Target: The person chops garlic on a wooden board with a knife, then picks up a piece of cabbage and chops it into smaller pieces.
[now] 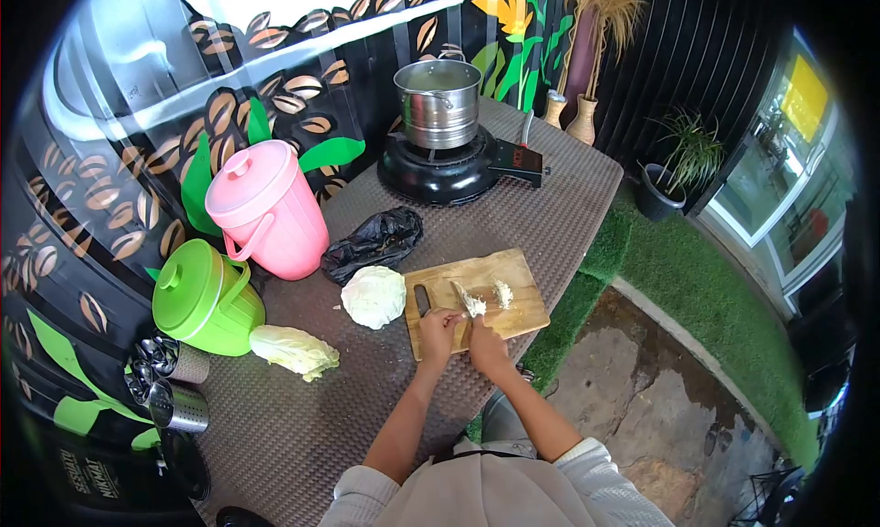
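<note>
A wooden cutting board [524, 321] lies in front of me with finely chopped pale vegetable bits [503, 294] in small heaps. My right hand [489, 345] is closed over its near side, on what looks like a knife [458, 291]; the narrow blade points away among the shreds, and the handle is hidden. Close beside it, my left hand [440, 330] has its fingers pinched together near the shreds. Whatever is between those fingers is too small to make out. Left of the board sit a round cabbage [373, 297] and a long napa cabbage [295, 351].
A steel pot [438, 105] stands on a black portable stove [438, 170] at the back. A black plastic bag [374, 243], a pink lidded pail [275, 215], a green lidded pail [206, 302] and metal utensil holders [177, 405] line the left side. The table [275, 426] ends at my right.
</note>
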`<state>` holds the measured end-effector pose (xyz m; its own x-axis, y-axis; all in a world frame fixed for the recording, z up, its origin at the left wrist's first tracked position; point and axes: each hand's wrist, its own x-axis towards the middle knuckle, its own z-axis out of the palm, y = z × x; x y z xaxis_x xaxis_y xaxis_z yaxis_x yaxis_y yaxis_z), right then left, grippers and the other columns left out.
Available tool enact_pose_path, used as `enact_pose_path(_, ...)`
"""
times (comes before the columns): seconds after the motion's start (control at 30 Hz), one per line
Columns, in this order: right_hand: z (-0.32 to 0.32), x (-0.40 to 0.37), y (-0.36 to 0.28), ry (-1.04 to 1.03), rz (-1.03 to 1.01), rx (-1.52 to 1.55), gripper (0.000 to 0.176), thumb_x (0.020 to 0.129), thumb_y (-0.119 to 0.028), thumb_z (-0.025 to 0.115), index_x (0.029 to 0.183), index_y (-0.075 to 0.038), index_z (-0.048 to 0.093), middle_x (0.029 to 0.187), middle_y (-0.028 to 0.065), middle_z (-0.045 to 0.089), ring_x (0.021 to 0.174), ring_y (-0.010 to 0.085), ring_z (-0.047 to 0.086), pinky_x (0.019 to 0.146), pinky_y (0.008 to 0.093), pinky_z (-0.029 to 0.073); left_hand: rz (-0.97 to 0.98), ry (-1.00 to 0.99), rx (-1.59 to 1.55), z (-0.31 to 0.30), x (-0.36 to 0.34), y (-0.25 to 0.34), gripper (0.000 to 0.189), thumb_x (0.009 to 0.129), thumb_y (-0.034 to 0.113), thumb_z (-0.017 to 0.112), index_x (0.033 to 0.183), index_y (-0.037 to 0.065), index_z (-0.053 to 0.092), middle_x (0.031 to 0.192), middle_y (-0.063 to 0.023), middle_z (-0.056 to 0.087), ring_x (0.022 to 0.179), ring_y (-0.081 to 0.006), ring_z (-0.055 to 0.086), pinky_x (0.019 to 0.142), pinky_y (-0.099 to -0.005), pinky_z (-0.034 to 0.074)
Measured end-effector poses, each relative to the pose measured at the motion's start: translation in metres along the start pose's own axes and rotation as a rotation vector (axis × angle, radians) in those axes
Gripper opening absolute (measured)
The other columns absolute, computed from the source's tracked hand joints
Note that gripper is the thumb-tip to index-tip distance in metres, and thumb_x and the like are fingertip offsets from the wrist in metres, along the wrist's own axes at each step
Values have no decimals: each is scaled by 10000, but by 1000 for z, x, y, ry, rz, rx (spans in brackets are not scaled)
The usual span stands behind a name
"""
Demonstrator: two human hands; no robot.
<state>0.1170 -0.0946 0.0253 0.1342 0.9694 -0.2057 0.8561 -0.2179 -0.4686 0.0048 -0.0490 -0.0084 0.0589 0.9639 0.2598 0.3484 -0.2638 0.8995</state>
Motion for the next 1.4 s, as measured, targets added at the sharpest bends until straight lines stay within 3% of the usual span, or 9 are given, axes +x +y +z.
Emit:
enact_pose_path(0.13,-6,1,6,-25,-85,39,306,883,-120,476,1142,20,392,857,291,632,814,435,642,702,502,524,-9,13,-12,0,2,-2,116,763,-23,690,878,-33,698,828,-178,669,711,-212,661,635,-282,521)
enact_pose_path(0.3,6,-5,-2,34,-15,-89,250,889,-129,471,1093,3,408,872,271,640,827,430,649,732,502,519,12,9,-22,-3,0,5,106,744,-36,680,848,-19,699,814,-166,651,705,-249,635,632,-307,502)
enact_pose_path(0.4,-8,1,4,-14,-61,34,310,896,-155,479,1132,22,385,835,291,626,802,446,636,698,513,519,6,8,2,-1,2,0,107,751,-18,701,858,-23,703,816,-173,668,716,-217,654,634,-285,517)
enact_pose_path(0.63,-2,-6,-6,-8,9,-72,292,921,-200,452,1116,11,403,868,285,629,842,455,624,731,523,504,60,-4,87,-4,2,0,112,743,-12,707,854,-26,703,821,-167,676,707,-210,650,631,-286,504)
enact_pose_path(0.93,-1,-11,-10,30,51,-7,252,928,-192,429,1089,1,426,857,284,632,845,455,627,749,529,497,-20,-44,4,-4,3,-4,112,747,-1,707,851,-39,702,829,-160,684,697,-192,648,645,-277,499)
enact_pose_path(1.0,-6,-6,-3,6,-31,-16,240,921,-173,434,1083,4,423,854,286,632,839,452,628,742,528,499,-80,-42,-20,-3,4,-3,107,750,-7,700,851,-41,700,821,-163,684,697,-189,650,645,-275,501)
enact_pose_path(1.23,-2,-10,-10,29,47,-1,234,913,-167,439,1068,7,417,853,287,632,836,459,623,737,528,496,-50,-52,-49,-5,4,-2,90,761,-17,685,845,-49,696,814,-158,688,707,-185,662,654,-269,507)
enact_pose_path(1.33,-13,-8,-4,-42,-63,-35,239,913,-162,434,1073,13,409,848,284,632,834,456,626,728,519,501,-147,-53,-121,-5,4,-3,80,766,-22,677,839,-46,698,814,-156,690,711,-180,663,660,-264,509)
enact_pose_path(1.4,-6,-10,-5,-56,-5,-66,405,811,-74,575,1154,28,385,930,271,638,892,406,646,736,465,537,-70,-9,-39,-5,4,-1,81,737,-3,693,816,-20,704,779,-166,682,668,-229,667,617,-292,507)
